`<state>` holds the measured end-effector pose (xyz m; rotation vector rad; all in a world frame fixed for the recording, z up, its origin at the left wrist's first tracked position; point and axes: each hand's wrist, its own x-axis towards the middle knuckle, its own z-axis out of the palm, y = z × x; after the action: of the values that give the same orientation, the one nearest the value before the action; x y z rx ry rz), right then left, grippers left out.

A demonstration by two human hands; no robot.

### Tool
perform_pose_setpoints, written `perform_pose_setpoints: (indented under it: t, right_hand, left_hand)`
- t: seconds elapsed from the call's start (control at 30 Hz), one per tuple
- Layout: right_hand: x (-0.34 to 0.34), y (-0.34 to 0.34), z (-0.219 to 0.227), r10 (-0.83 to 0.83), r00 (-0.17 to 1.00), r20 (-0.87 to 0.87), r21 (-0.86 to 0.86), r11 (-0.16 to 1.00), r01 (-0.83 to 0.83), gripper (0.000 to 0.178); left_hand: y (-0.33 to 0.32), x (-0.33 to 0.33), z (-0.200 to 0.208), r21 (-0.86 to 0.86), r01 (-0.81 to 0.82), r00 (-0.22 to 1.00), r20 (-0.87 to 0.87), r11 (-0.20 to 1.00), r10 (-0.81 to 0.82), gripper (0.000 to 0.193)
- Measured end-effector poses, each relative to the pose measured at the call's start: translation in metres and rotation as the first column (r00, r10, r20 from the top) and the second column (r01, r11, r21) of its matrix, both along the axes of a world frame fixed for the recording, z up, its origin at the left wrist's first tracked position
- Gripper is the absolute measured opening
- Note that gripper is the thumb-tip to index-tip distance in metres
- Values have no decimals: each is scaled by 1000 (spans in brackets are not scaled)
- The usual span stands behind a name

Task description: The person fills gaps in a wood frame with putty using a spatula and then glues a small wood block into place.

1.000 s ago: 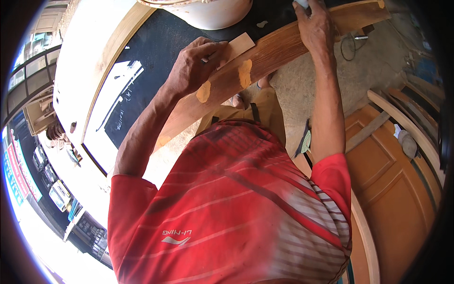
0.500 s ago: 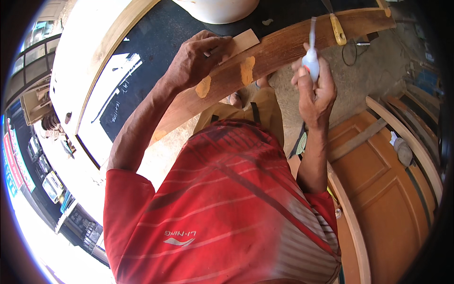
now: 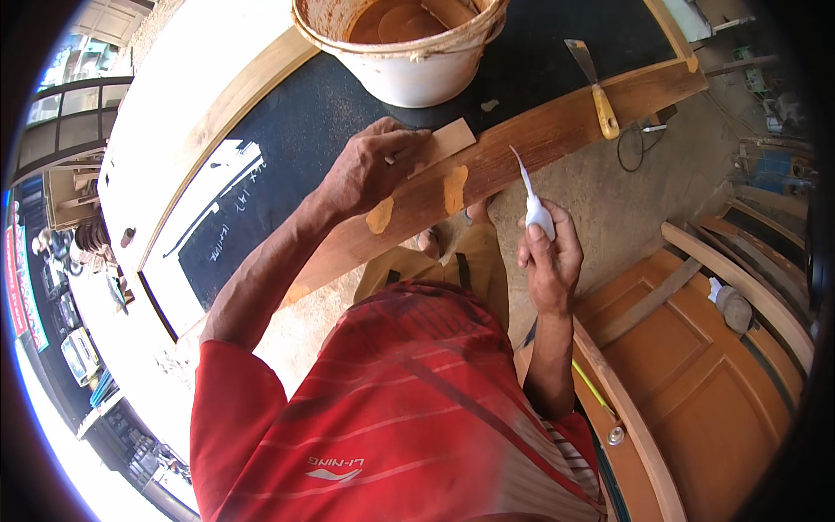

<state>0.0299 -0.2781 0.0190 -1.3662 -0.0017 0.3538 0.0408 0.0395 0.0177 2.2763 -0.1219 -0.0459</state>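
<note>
My left hand (image 3: 370,165) grips a small flat piece of light wood (image 3: 452,143) at the edge of a wooden frame (image 3: 513,161), which carries orange-brown filler patches (image 3: 455,190). The fingers are closed round the piece's left end. In my right hand (image 3: 554,257) is a small white squeeze bottle (image 3: 537,215) with a long thin nozzle. Its tip points up and left, close to the frame's near edge and apart from the wood piece. The frame borders a dark panel (image 3: 296,130).
A white bucket (image 3: 417,74) with brown paste inside stands on the panel beyond my left hand. A putty knife (image 3: 602,104) with a yellow handle lies across the frame at the right. Orange-brown panelled doors (image 3: 687,348) and wooden lengths lean at the lower right.
My right hand has come down and to the left, bringing the bottle's nozzle nearer the frame. The view has tilted up, showing more of the bucket. My left hand keeps its hold.
</note>
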Motion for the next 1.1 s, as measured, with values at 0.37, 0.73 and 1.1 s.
perform_pose_setpoints:
  t: [0.37,0.73,1.1]
  right_hand:
    - [-7,7,18,132,969,208,-338,940,-55,26]
    - [-1,20,27,168,939,300,-494,869,2,16]
    - [2,33,22,177,929,324,-485,875,2,18]
  left_hand:
    - [-1,0,-2,-11,-2,1000,30,1000,3,31]
    - [-1,0,-4,17,12,997,81,1000,-13,32]
    - [1,-2,-6,16,24,996,87,1000,-25,38]
